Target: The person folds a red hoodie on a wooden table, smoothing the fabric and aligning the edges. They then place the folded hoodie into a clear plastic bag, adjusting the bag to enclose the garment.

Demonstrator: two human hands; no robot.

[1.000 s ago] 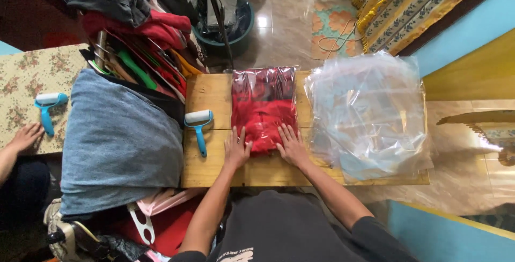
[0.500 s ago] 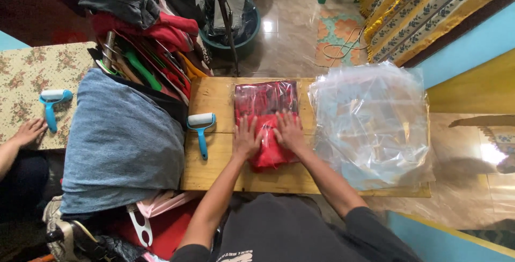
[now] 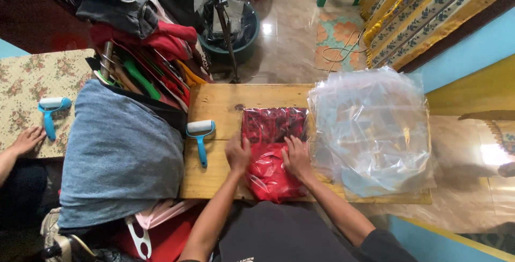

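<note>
I have both hands flat on the red folded garment in its clear plastic bag [image 3: 272, 152], which lies in the middle of the pale wooden worktop [image 3: 220, 106]: left hand [image 3: 237, 153] and right hand [image 3: 296, 157] are spread and pressing, gripping nothing. I judge this the flattening step. Next I would need even pressure toward the bag's far end, clear of the loose stack of clear plastic bags [image 3: 373, 130] just right of the garment.

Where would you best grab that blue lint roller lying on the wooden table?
By its blue handle, probably. The lint roller lies flat on the wooden table, its white roll pointing away and the slim handle pointing toward the person. The left hand rests just beside it on the red bagged garment, so coming from above and closing around the handle's near end seems easiest.
</note>
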